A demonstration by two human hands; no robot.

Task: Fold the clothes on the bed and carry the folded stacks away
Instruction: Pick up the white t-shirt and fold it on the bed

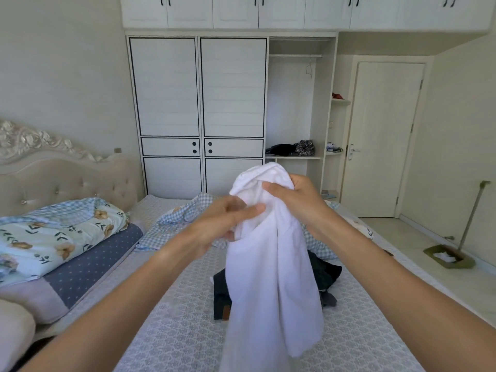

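Observation:
A white garment [271, 277] hangs in the air above the bed [174, 331], bunched at its top. My right hand [298, 200] grips the bunched top from the right. My left hand [225, 221] pinches the cloth a little lower on the left side. Behind the hanging garment, a pile of dark clothes [327, 275] lies on the mattress, partly hidden. A blue checked garment [171, 224] is spread out further back on the bed.
A floral quilt [53, 234] and pillows sit at the bed's left. The wardrobe [198, 103] stands behind, with an open section holding dark clothes [292, 149]. A shut door [383, 135] is at the right. A dustpan and broom [451, 253] stand on the floor.

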